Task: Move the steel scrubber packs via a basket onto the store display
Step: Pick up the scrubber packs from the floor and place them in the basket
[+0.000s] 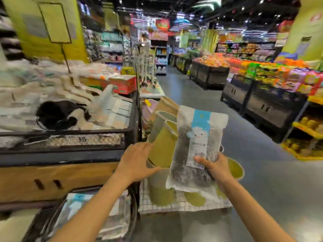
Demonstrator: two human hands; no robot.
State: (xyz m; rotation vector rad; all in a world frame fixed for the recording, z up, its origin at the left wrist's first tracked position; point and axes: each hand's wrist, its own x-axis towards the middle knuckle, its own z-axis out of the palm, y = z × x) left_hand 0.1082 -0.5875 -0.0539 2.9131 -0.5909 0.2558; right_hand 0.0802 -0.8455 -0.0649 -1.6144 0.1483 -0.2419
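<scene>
My right hand (214, 167) grips a steel scrubber pack (195, 144) by its lower edge and holds it upright at centre right; the pack is a clear bag with a blue-and-white label and dark scrubbers inside. My left hand (135, 161) is spread flat with straight fingers beside the pack, next to an olive-green bin (163, 145). A dark basket (40, 226) at the bottom left holds more scrubber packs (111, 213). The store display (70, 137), a black-framed bin on a wooden base, stands at left, piled with pale packaged goods.
Stacked plastic bins in green and tan (166, 109) sit on a white grid stand (176, 205) right ahead. A red carton (123, 83) lies on the display. The grey aisle floor (201, 95) runs ahead; produce and snack stands (272, 95) line the right side.
</scene>
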